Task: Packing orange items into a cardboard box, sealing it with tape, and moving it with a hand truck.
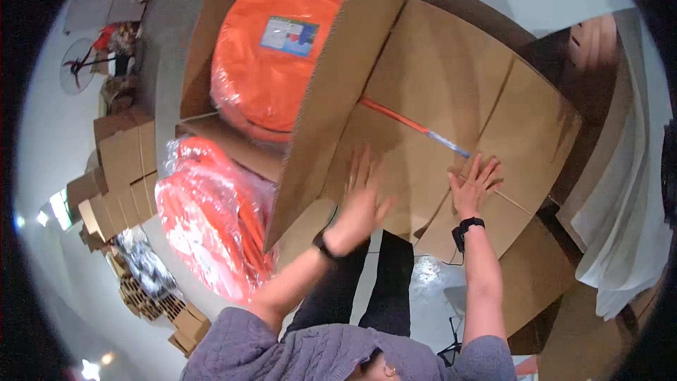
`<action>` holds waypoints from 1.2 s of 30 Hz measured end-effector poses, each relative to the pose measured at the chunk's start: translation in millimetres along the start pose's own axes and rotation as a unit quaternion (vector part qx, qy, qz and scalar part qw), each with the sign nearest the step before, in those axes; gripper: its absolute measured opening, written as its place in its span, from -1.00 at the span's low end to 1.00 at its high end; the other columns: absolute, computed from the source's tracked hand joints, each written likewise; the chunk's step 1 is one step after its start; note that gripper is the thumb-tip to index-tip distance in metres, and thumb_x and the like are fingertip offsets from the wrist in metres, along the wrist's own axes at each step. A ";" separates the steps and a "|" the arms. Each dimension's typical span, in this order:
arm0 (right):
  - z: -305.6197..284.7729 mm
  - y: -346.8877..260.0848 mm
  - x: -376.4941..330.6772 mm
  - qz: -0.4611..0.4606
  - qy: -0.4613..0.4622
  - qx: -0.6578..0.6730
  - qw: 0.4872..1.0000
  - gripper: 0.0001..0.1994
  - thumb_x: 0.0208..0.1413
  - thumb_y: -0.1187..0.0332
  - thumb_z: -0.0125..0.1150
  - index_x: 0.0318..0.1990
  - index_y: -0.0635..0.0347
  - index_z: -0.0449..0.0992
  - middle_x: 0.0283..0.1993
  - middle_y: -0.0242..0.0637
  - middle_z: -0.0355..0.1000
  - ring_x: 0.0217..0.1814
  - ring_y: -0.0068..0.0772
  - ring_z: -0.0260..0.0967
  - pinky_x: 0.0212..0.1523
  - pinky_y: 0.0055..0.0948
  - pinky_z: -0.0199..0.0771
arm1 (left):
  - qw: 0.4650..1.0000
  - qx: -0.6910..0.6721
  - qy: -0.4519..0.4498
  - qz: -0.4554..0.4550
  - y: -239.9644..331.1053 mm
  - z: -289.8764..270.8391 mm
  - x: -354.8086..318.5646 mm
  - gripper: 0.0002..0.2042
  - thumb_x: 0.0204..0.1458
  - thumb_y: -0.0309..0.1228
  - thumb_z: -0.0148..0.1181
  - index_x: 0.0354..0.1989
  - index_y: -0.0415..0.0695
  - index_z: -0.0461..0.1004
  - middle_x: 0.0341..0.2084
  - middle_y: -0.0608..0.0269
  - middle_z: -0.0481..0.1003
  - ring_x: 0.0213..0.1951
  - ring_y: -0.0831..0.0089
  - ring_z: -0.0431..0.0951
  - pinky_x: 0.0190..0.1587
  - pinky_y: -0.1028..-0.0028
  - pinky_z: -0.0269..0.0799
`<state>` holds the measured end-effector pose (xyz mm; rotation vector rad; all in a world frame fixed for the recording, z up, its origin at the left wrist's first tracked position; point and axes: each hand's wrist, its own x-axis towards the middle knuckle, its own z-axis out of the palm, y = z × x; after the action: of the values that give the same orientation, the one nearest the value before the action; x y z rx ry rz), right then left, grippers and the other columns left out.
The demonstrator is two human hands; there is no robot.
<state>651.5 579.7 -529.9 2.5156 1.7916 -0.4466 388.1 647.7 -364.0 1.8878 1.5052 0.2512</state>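
Note:
A large cardboard box [430, 63] lies in front of me, its flat panel facing up. My right hand [477, 185] rests on this panel with fingers spread, beside the blue end of a thin orange and blue strip [405, 122]. My left hand [363, 204] is smeared by motion, but its stretched fingers and separate thumb show. It is over the near left part of the panel, close to an upright cardboard flap [331, 92]; whether it touches is unclear. Neither hand holds anything.
Left of the flap, an orange round item in clear plastic [282, 85] with a label sits inside cardboard. Nearer lies another plastic-wrapped orange bundle [211, 212]. Stacked cartons [127, 162] and a fan [79, 65] stand far left. White sheeting [613, 190] hangs at right.

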 end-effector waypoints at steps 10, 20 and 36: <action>2.8 -17.6 -0.2 -0.005 0.014 -0.018 1.000 -0.05 -0.09 -0.23 0.09 0.37 -0.01 -0.20 0.42 0.05 -0.54 0.45 0.14 -0.65 0.23 0.39 -0.62 | 0.918 -0.226 -0.271 -0.180 -50.4 -173.7 -47.6 -0.16 -0.20 -0.58 0.16 0.30 -0.30 -0.18 0.28 -0.14 -0.11 0.33 0.12 -0.14 0.28 0.37 -0.16; 6.3 -0.4 -1.8 0.009 -0.024 -0.038 0.999 -0.06 -0.08 -0.25 0.05 0.36 0.02 -0.16 0.41 0.09 -0.53 0.45 0.13 -0.69 0.23 0.35 -0.72 | 0.989 -0.056 -0.137 -0.014 4.4 6.4 -59.9 0.02 -0.38 -0.64 0.07 0.36 -0.07 -0.37 0.31 -0.18 -0.51 0.32 -0.20 -0.53 0.20 -0.24 -0.42; 10.1 -65.2 -81.1 0.069 0.026 0.132 0.988 -0.05 -0.03 -0.15 0.07 0.34 0.27 -0.21 0.39 0.23 -0.42 0.44 0.23 -0.58 0.28 0.26 -0.67 | 0.972 0.142 -0.183 0.045 -42.1 176.4 -64.0 0.00 -0.21 0.09 0.19 0.35 -0.08 -0.22 0.30 -0.19 -0.52 0.27 -0.28 -0.66 0.12 -0.33 -0.69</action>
<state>564.4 525.3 -510.3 2.8297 1.6568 -0.6578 432.2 522.6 -503.3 2.0880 1.2534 -0.2754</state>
